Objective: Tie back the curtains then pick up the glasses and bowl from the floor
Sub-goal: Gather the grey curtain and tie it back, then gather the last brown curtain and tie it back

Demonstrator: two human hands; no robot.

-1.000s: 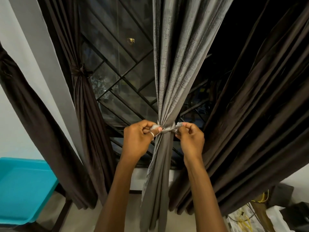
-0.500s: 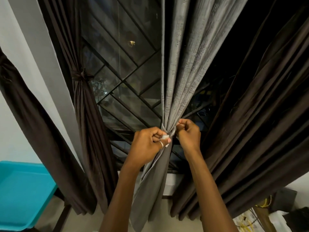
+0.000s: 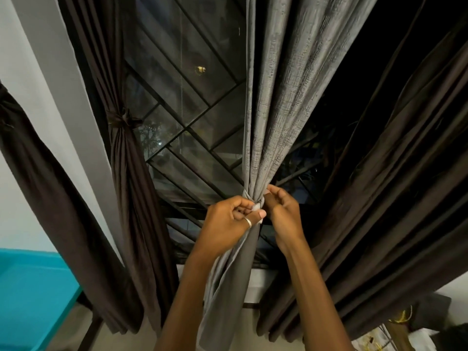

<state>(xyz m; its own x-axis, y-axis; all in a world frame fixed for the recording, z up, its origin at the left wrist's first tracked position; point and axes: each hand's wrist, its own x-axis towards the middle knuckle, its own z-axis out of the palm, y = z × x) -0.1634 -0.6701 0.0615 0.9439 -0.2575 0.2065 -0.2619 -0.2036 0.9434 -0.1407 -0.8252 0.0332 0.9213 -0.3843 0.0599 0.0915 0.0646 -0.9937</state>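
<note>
Left hand [image 3: 231, 219] and right hand [image 3: 283, 211] pinch pale tie [image 3: 256, 206] cinching slubbed grey curtain [image 3: 276, 110]; smooth brown curtain [image 3: 126, 158] knotted.

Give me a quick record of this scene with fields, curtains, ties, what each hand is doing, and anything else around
grey curtain: gathered at the middle of the window, being tied
tie band: pale strip wrapped round the gather
left hand: grip closed on the band, ring on one finger
right hand: fingers curled at the gather, contact with the band unclear
dark curtain on the left: already tied back with a knot
dark curtain on the right: hanging loose
window grille: dark outside
turquoise surface: lower left
glasses and bowl: not visible
</note>
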